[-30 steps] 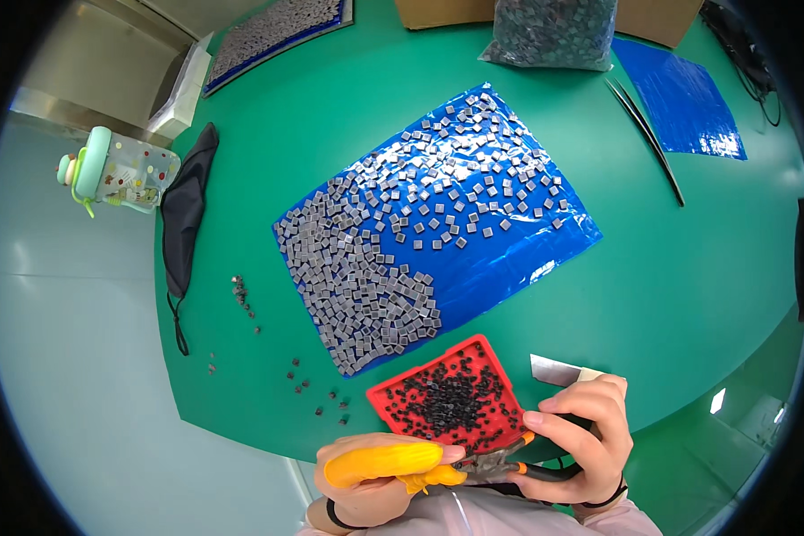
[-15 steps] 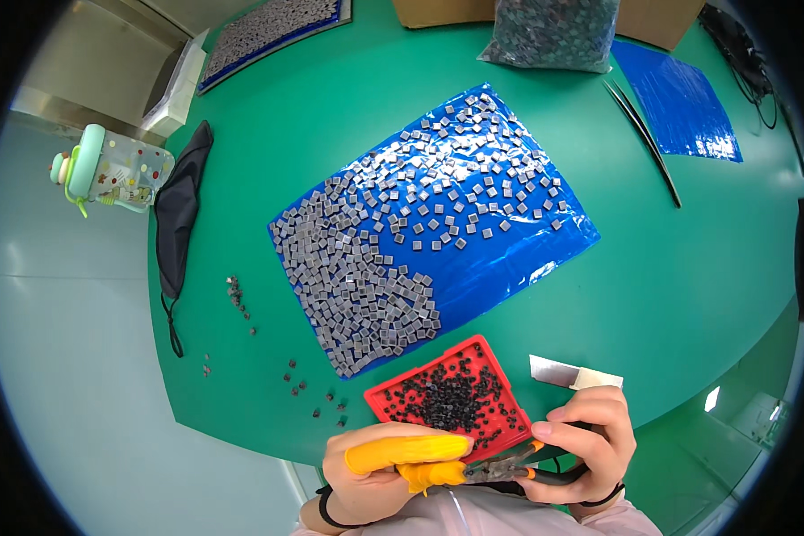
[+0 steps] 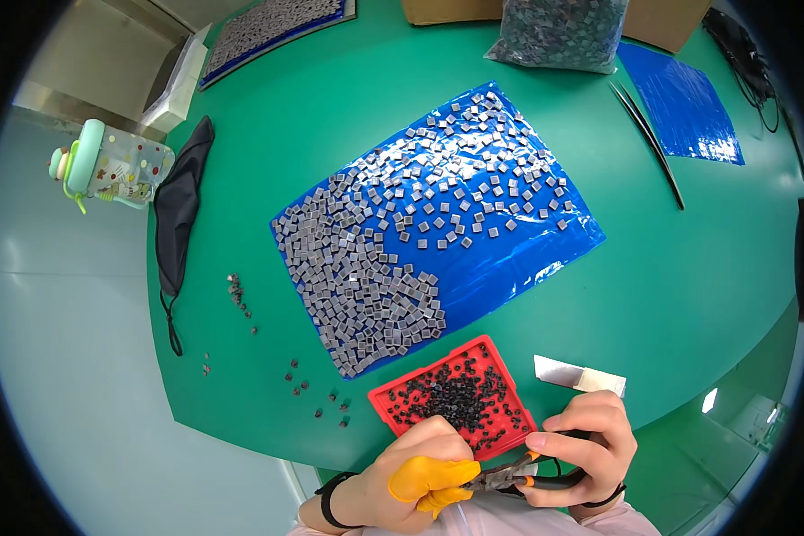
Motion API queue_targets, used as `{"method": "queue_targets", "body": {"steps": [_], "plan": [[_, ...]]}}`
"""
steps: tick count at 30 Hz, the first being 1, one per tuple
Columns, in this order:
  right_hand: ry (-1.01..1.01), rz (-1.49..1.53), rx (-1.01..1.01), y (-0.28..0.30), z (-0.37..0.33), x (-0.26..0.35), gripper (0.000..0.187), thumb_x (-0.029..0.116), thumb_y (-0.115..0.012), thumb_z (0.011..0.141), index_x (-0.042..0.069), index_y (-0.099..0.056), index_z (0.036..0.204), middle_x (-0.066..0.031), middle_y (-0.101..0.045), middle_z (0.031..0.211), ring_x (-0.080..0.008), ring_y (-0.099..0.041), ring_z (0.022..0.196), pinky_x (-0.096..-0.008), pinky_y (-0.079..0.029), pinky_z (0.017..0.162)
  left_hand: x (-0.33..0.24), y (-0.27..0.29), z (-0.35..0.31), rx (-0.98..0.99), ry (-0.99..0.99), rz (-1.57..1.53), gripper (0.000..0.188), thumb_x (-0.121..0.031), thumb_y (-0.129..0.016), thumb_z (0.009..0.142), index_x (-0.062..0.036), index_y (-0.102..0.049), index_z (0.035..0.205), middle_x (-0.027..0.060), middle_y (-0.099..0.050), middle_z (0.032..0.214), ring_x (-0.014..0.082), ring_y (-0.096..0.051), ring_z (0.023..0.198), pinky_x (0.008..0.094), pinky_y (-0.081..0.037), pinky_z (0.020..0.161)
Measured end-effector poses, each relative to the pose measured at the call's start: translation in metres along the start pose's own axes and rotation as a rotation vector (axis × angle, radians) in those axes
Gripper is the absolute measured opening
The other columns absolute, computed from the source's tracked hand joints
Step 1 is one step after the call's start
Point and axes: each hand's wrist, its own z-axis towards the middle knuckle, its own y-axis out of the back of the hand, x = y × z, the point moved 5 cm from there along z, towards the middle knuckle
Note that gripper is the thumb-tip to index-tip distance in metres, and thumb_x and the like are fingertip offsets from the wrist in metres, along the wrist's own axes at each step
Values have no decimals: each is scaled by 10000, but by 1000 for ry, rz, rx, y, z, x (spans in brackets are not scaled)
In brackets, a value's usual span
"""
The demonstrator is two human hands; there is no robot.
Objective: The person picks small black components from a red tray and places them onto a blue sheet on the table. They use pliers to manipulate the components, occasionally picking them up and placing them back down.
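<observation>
My right hand [image 3: 590, 447] is closed round the dark handles of a pair of pliers [image 3: 496, 478] with orange marks. Its jaws point left and meet the fingertips of my left hand [image 3: 420, 473]. Yellow finger covers [image 3: 431, 482] sit on the thumb and a finger of that hand, which are pinched together. Whatever lies between them is too small or hidden to make out. Just beyond both hands is a red tray [image 3: 380, 399] holding many small black parts [image 3: 456, 397]. Farther off, a blue film sheet [image 3: 482, 295] carries many small grey square pieces [image 3: 366, 295].
A flat blade with a wrapped end [image 3: 581, 375] lies right of the tray. Loose dark bits [image 3: 304, 386] are scattered at left, near a black strap-ended pouch [image 3: 180, 205] and a bottle [image 3: 116, 165]. Tweezers [image 3: 652, 147], a filled plastic bag [image 3: 558, 36] and another blue sheet [image 3: 688, 103] lie at the back.
My left hand has turned and its fingers have curled in, the knuckles now over the tray's near edge. The right hand stays on the pliers, nearly in place.
</observation>
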Motion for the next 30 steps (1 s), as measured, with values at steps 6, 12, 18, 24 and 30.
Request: {"method": "queue_targets", "body": {"steps": [6,12,18,24,30], "plan": [[8,-7,-2,1,-2,1,499,304,-839,483,129,-710,931,-43,-560,917,-205,-510,778,-308,-425,652,3,1,-4,73,179,-52,156,-181,-540,924,-27,-553,942,114,-590,806,245,-513,664,339,-415,608],[-16,-5,-73,6,-2,1,482,303,-836,492,115,-694,913,-49,-564,881,-201,-514,765,-308,-425,645,-1,1,2,-167,215,-187,192,-158,-632,887,0,-570,977,157,-662,945,211,-596,757,306,-486,647],[20,32,-37,4,2,1,486,297,-833,496,116,-686,923,-49,-560,872,-198,-517,763,-309,-426,640,-12,12,1,-95,215,-142,188,12,-702,783,66,-633,950,209,-677,891,282,-670,806,354,-551,721],[16,36,-38,4,1,-2,493,292,-832,488,117,-684,924,-50,-559,882,-199,-515,761,-308,-426,637,-18,9,8,-175,398,-106,224,80,-701,702,7,-697,913,109,-706,854,184,-673,707,263,-536,610],[-18,-6,-75,4,-2,1,504,298,-837,481,140,-683,934,-45,-552,881,-199,-512,759,-311,-421,649,-12,5,-10,-219,250,95,140,-47,-698,784,28,-645,890,144,-673,800,240,-643,678,306,-509,620]]}}
